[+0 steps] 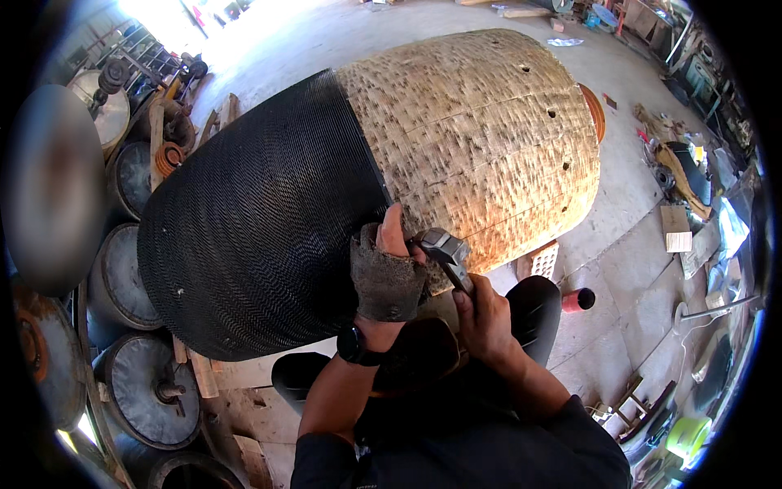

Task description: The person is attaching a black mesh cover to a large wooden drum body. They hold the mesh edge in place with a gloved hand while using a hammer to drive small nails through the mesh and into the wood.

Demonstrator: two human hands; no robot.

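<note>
Concrete floor [635, 212] stretches around the work I watch from afar. Before the person's knees [533, 314] lies a big drum [489, 122] on its side, its left part under a black ribbed covering [261, 220], its right part bare and pitted. I see the gloved left hand [388, 277] at the covering's edge, thumb raised; I cannot tell what its other fingers pinch. The right hand [489, 326] wraps its fingers around a hammer [447, 252], whose head is just beside the left thumb.

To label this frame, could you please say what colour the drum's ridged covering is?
The ridged covering is black, shown in the head view.
</note>
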